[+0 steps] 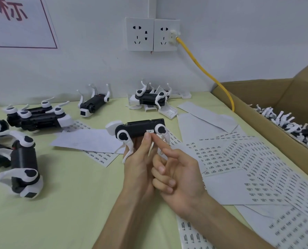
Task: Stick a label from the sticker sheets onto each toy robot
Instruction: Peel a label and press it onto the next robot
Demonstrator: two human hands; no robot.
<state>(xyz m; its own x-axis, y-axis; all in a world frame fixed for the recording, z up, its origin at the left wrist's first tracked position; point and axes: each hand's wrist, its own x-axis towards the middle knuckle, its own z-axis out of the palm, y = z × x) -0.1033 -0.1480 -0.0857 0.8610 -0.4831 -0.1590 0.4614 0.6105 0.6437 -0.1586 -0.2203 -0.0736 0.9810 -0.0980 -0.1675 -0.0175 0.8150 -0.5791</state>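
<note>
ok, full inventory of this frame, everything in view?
black-and-white plastic toy robot: one, held over table centre
small white label: one, on its black side
other toy robots: several, black-and-white, table left and back
printed white sticker sheets: many, table right
brown cardboard box: one, right, more robots inside
white wall sockets: two, back wall
yellow cable: one, from right socket
pale green table: one, underneath
left hand: grips held robot
right hand: index finger at label

Head cam, 1 view: fwd/down over table [63, 209], hands close.
</note>
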